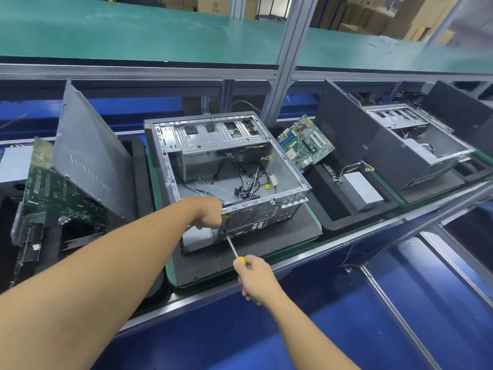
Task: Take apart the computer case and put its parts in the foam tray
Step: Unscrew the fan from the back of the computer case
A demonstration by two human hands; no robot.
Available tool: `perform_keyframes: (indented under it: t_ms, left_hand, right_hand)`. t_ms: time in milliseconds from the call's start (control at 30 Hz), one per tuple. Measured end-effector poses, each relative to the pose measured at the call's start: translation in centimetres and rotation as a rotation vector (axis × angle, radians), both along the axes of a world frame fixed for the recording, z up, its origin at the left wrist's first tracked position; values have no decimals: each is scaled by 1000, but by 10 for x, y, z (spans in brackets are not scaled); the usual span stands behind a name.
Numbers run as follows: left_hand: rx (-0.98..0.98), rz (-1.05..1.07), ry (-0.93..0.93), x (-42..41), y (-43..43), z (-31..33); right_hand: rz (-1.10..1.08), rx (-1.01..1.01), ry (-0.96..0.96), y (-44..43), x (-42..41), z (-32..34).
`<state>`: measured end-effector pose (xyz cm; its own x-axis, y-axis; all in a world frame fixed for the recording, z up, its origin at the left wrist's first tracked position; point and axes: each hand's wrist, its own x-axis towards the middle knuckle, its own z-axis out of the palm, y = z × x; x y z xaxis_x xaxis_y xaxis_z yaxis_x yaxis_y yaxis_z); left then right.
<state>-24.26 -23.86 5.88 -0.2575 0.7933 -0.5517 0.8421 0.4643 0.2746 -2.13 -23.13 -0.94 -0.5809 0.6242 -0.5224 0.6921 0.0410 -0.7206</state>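
A factory line: a metal-edged counter runs across blue flooring and carries black foam pads and trays.

Nearest, the right hand has its fingers wrapped tight round the yellow-green handle of a screwdriver, whose tip meets the lower rear panel of the computer case. Just beyond, the left hand curls its fingers over the case's near rear corner, bracing it. The case lies open on its side on a foam pad, mid-counter, with loose cables tangled on its floor.

To its right, the foam tray holds a power supply, and a circuit board leans at its far end. On the left, a side panel stands tilted. Above and behind is a green shelf, with cardboard boxes past it.

The step looks like freeing a rear screw. The driver comes in at a slant, so its tip could jump off the head and strip it or jab the left hand beside it. A freed screw could drop off the counter's edge. Any part lifted out may snag on those cables.
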Motion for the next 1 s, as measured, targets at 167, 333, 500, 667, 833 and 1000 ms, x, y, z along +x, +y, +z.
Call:
perform_keyframes:
  t_ms: [167, 333, 500, 667, 833, 1000]
  left_hand:
    - [0, 9, 5, 0, 0, -1]
    - [-5, -1, 8, -1, 0, 0]
    - [1, -4, -10, -1, 0, -1]
    - [14, 1, -23, -1, 0, -1]
    - [6, -12, -8, -3, 1, -2]
    - [5, -9, -13, -3, 1, -4]
  right_hand:
    - [85, 184, -109, -2, -4, 3]
    - [-171, -451, 63, 2, -5, 13]
    - [-161, -834, 153, 15, 4, 17]
    - [-176, -779, 216, 15, 10, 12]
    - [-150, -631, 229, 10, 8, 5]
    - [-86, -213, 124, 4, 6, -1]
